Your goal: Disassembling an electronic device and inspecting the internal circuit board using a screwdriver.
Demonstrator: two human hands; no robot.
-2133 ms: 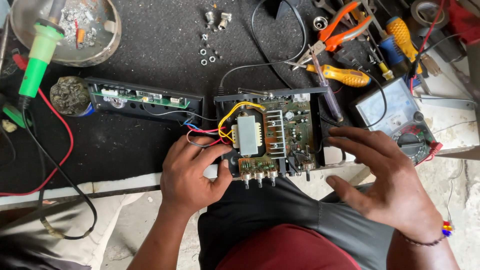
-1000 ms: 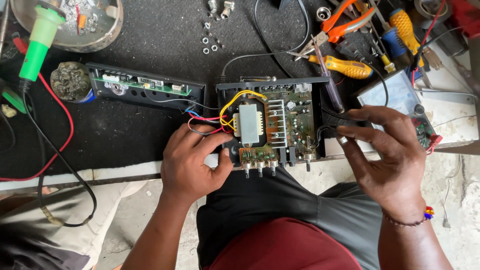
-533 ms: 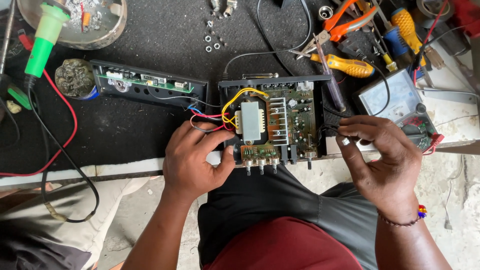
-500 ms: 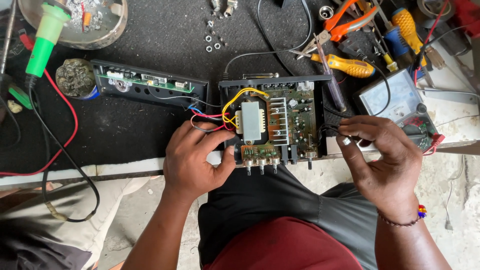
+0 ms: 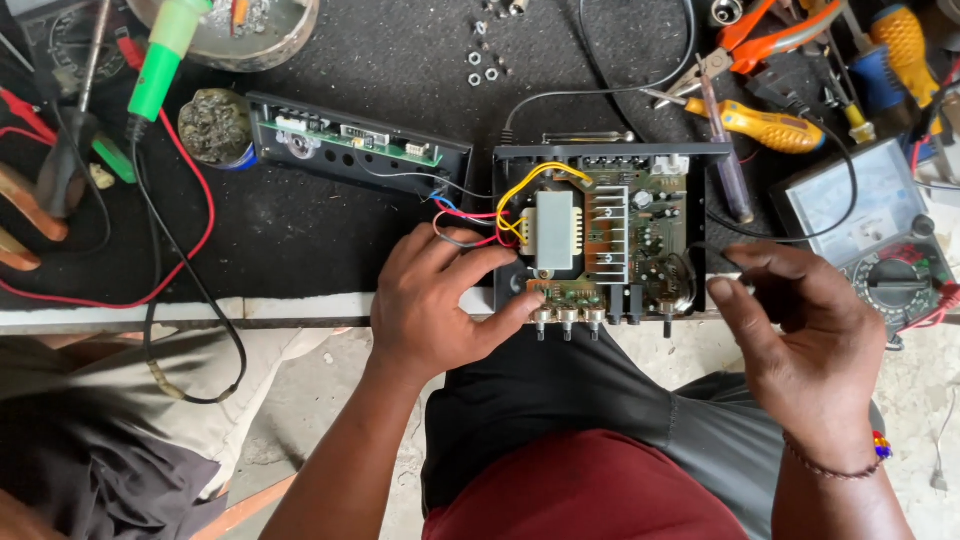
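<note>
Black amplifier chassis lay steadied under the left hand's spread fingers; the right hand hovered half-curled, empty; a firm brace seemed wise.

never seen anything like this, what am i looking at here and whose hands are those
This is one picture from a camera worn on a person's head, looking down at their own two bare hands and lap. No robot is involved. On the black bench mat lies an opened electronics chassis with its circuit board and a pale transformer exposed. The left hand rests on the chassis's front left corner, by the row of knob shafts. The right hand hovers at its right edge, fingers curled beside a thin black wire; whether it grips it is unclear. Around lie a detached front panel, a yellow-handled screwdriver, orange pliers and an analog meter.
</note>
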